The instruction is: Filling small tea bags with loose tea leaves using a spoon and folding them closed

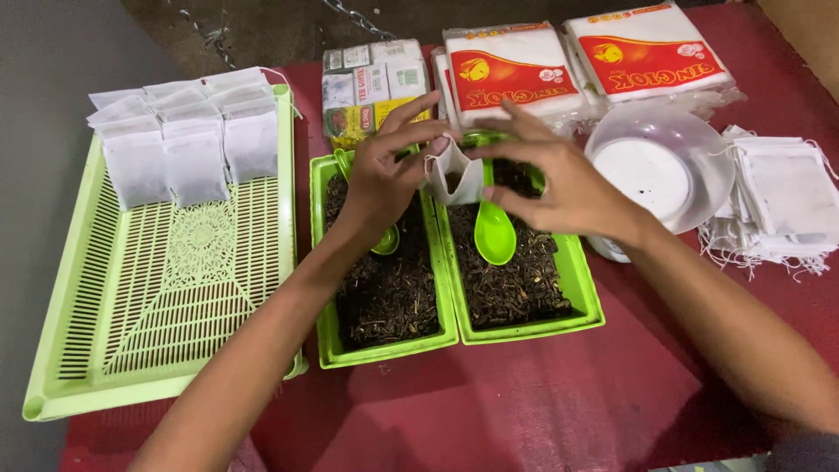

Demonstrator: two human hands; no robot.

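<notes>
Left hand: pinches the bag's left edge.
Right hand: fingers closed on its right edge.
Bag: mouth open, above two leaf trays.
Room: slotted tray mostly bare.

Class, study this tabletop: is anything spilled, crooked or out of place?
Little stands out. A few dark crumbs lie on the red cloth just below the left green tray. The filled white bags sit in neat rows, and the loose bags at right form an untidy pile.
</notes>
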